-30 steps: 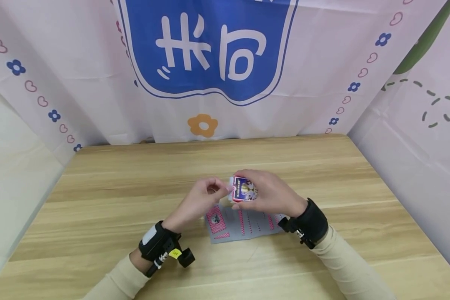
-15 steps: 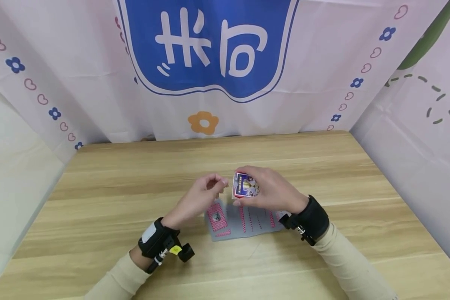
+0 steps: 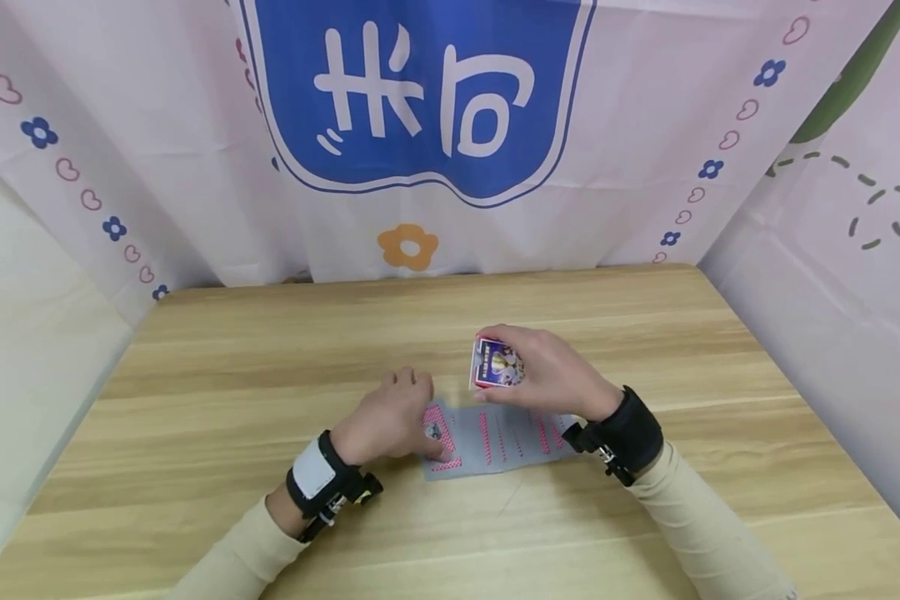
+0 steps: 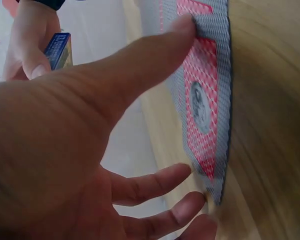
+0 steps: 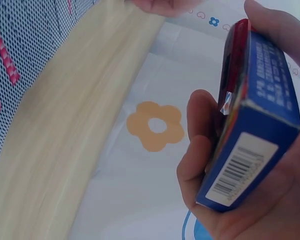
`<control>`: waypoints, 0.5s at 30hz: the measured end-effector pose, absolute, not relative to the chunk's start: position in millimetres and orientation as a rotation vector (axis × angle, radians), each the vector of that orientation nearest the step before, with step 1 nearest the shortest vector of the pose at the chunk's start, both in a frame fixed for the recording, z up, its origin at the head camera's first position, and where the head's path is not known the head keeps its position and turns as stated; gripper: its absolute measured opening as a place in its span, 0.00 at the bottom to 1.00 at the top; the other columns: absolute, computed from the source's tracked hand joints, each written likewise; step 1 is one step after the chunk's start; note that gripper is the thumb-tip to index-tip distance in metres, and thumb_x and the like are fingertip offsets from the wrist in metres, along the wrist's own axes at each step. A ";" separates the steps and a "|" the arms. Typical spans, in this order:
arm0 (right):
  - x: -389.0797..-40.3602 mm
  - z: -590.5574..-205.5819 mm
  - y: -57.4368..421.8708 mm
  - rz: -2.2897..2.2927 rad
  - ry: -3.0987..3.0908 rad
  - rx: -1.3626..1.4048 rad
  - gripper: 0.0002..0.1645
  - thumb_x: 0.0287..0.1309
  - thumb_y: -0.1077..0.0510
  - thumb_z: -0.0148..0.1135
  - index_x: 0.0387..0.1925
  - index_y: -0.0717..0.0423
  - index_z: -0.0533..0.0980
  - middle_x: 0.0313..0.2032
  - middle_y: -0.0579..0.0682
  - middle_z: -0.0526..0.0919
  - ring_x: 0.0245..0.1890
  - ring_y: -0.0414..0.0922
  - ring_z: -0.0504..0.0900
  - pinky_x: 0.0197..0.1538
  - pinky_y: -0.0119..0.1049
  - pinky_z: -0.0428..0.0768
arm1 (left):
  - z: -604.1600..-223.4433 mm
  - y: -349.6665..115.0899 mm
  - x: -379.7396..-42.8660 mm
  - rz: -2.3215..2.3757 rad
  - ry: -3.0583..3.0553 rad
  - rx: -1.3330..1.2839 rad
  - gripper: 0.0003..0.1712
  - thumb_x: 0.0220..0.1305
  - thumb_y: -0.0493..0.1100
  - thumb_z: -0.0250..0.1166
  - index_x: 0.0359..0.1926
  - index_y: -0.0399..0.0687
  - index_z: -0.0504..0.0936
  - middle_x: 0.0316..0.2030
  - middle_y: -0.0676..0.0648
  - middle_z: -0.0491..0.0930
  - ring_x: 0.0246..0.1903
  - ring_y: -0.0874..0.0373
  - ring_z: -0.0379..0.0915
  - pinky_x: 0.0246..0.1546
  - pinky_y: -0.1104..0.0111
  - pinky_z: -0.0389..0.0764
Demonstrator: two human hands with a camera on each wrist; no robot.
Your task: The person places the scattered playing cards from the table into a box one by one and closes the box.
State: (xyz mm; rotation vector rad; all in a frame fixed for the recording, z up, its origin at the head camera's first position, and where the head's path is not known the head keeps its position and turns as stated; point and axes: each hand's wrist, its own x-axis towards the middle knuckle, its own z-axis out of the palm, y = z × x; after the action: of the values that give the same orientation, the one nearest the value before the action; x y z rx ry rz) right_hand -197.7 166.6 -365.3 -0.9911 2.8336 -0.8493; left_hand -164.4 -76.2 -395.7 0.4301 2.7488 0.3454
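My right hand (image 3: 551, 371) holds a card box (image 3: 497, 364) up above the table, thumb on one side and fingers on the other. A gold trophy is printed on its dark blue face, and the right wrist view shows a barcode on its end. Under the hands lies a grey woven mat (image 3: 468, 442) with pink-checked strips. At the mat's left end, my left hand (image 3: 392, 421) spreads its thumb and fingers around a pink-checked rectangle (image 4: 207, 140) with an oval picture. The thumb tip overlaps the mat's pattern; the fingertips are right at its corner.
The wooden table (image 3: 270, 350) reaches back to a white curtain (image 3: 630, 125) with a blue emblem and an orange flower (image 3: 408, 247). White panels stand at the left and right. Both wrists carry black camera straps (image 3: 630, 433).
The left hand has left the card box, where it was pinching at the end, and moved down and left to the mat. The right hand has shifted slightly up and right with the box.
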 end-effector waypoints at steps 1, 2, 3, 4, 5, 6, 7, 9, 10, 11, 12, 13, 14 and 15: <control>-197.6 -365.0 166.4 -0.850 2.832 -0.989 0.48 0.51 0.41 0.83 0.69 0.53 0.74 0.49 0.49 0.87 0.41 0.41 0.81 0.46 0.36 0.82 | -395.7 -76.4 -163.8 0.344 2.751 0.422 0.53 0.44 0.64 0.86 0.62 0.36 0.75 0.50 0.40 0.74 0.49 0.46 0.67 0.47 0.57 0.80; -197.4 -364.7 166.1 -0.853 2.830 -0.987 0.48 0.51 0.41 0.83 0.69 0.53 0.74 0.49 0.49 0.87 0.41 0.41 0.81 0.46 0.36 0.82 | -395.5 -76.8 -163.4 0.349 2.752 0.413 0.54 0.44 0.64 0.86 0.61 0.35 0.74 0.50 0.40 0.73 0.48 0.47 0.67 0.46 0.57 0.80; -197.2 -364.6 165.8 -0.857 2.830 -0.984 0.48 0.51 0.41 0.83 0.69 0.53 0.74 0.49 0.49 0.87 0.41 0.41 0.81 0.46 0.36 0.82 | -395.2 -77.5 -163.0 0.356 2.752 0.406 0.54 0.43 0.63 0.86 0.61 0.35 0.74 0.49 0.41 0.73 0.47 0.47 0.66 0.45 0.58 0.80; -197.1 -364.4 165.7 -0.858 2.828 -0.981 0.48 0.51 0.41 0.83 0.69 0.54 0.74 0.49 0.49 0.87 0.41 0.40 0.81 0.46 0.36 0.82 | -395.2 -78.0 -162.9 0.368 2.750 0.403 0.53 0.43 0.63 0.86 0.60 0.34 0.73 0.48 0.40 0.73 0.47 0.47 0.66 0.43 0.59 0.79; -197.3 -364.7 165.7 -0.860 2.828 -0.982 0.48 0.51 0.41 0.83 0.69 0.54 0.74 0.49 0.49 0.87 0.41 0.40 0.81 0.46 0.36 0.82 | -395.2 -78.7 -163.3 0.385 2.747 0.403 0.53 0.43 0.62 0.87 0.59 0.34 0.72 0.46 0.41 0.72 0.46 0.47 0.66 0.42 0.59 0.78; -197.2 -364.7 165.0 -0.865 2.826 -0.985 0.47 0.51 0.42 0.83 0.69 0.54 0.74 0.49 0.49 0.87 0.41 0.40 0.81 0.46 0.36 0.82 | -394.7 -80.1 -163.7 0.409 2.742 0.405 0.52 0.43 0.61 0.87 0.58 0.35 0.72 0.45 0.41 0.72 0.45 0.48 0.66 0.40 0.60 0.77; -197.1 -365.0 164.2 -0.873 2.819 -0.991 0.47 0.51 0.42 0.83 0.69 0.54 0.74 0.49 0.48 0.86 0.41 0.40 0.81 0.46 0.36 0.82 | -394.5 -81.8 -164.1 0.451 2.725 0.406 0.49 0.45 0.59 0.87 0.56 0.36 0.71 0.42 0.42 0.73 0.43 0.49 0.67 0.38 0.61 0.76; -197.7 -367.0 163.2 -0.886 2.806 -1.006 0.47 0.51 0.42 0.83 0.68 0.54 0.74 0.48 0.48 0.86 0.41 0.40 0.81 0.46 0.35 0.82 | -393.4 -85.9 -165.3 0.592 2.660 0.414 0.38 0.53 0.54 0.84 0.52 0.39 0.71 0.38 0.44 0.75 0.38 0.51 0.70 0.33 0.63 0.74; -198.0 -368.1 163.1 -0.889 2.801 -1.013 0.47 0.51 0.42 0.83 0.68 0.54 0.74 0.48 0.48 0.86 0.40 0.39 0.81 0.45 0.34 0.82 | -392.5 -88.2 -166.3 0.691 2.615 0.422 0.32 0.58 0.50 0.81 0.52 0.40 0.72 0.37 0.45 0.77 0.36 0.52 0.71 0.32 0.64 0.73; -198.2 -369.1 163.1 -0.891 2.796 -1.020 0.47 0.51 0.41 0.83 0.68 0.55 0.74 0.48 0.47 0.86 0.40 0.39 0.80 0.45 0.33 0.81 | -390.8 -90.5 -167.3 0.796 2.570 0.416 0.26 0.63 0.47 0.77 0.52 0.42 0.73 0.36 0.47 0.78 0.35 0.54 0.72 0.32 0.65 0.73; -198.1 -369.3 162.9 -0.893 2.791 -1.024 0.47 0.50 0.41 0.83 0.68 0.55 0.74 0.47 0.47 0.86 0.39 0.38 0.80 0.44 0.32 0.81 | -388.5 -93.0 -168.5 0.908 2.530 0.414 0.21 0.68 0.45 0.73 0.52 0.42 0.73 0.36 0.47 0.79 0.34 0.55 0.74 0.32 0.65 0.74; -198.2 -369.3 163.1 -0.892 2.789 -1.025 0.48 0.50 0.40 0.83 0.68 0.55 0.74 0.46 0.47 0.86 0.39 0.38 0.80 0.43 0.31 0.81 | -385.9 -94.6 -169.7 1.040 2.485 0.397 0.17 0.72 0.43 0.68 0.53 0.43 0.72 0.36 0.48 0.80 0.34 0.56 0.74 0.32 0.66 0.74; -198.5 -369.0 163.5 -0.886 2.794 -1.030 0.48 0.50 0.40 0.83 0.67 0.55 0.74 0.46 0.46 0.86 0.38 0.37 0.80 0.42 0.30 0.81 | -382.5 -96.0 -171.1 1.169 2.445 0.382 0.14 0.75 0.42 0.64 0.55 0.44 0.71 0.37 0.48 0.79 0.34 0.56 0.74 0.34 0.67 0.74; -199.1 -368.4 163.8 -0.878 2.804 -1.035 0.48 0.50 0.40 0.83 0.67 0.55 0.75 0.46 0.46 0.86 0.38 0.37 0.80 0.41 0.30 0.80 | -379.0 -96.7 -172.8 1.298 2.405 0.364 0.14 0.78 0.42 0.61 0.57 0.44 0.70 0.37 0.48 0.77 0.34 0.56 0.72 0.34 0.68 0.74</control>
State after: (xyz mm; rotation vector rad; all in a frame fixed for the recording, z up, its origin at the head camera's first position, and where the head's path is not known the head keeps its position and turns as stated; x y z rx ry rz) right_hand -199.1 163.8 -368.4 -1.0354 2.8037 -0.8782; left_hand -172.8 -96.7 -379.0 0.3643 2.4051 1.2982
